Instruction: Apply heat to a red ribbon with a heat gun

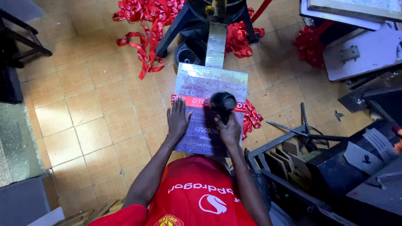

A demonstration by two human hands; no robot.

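A red shirt (pixel 197 196) fills the bottom of the view, and both bare arms reach forward from it to a flat platen (pixel 209 109) on a metal arm. A red ribbon (pixel 197 101) lies straight across the platen, printed side up. The left hand (pixel 178 119) is spread flat, palm down, its fingers resting on the ribbon's near edge and the board; it pins rather than grasps. The right hand (pixel 230 129) is closed around the handle of a black heat tool (pixel 222 103), whose round head sits over the ribbon just right of the middle.

As a judgement, the work is well underway: many ribbons (pixel 146 25) already lie heaped on the tiled floor (pixel 83 109) behind the stand, with more bunched beside the platen's right edge (pixel 251 119), while this one is on the board under the tool. Dark frames (pixel 318 167) crowd the right side.
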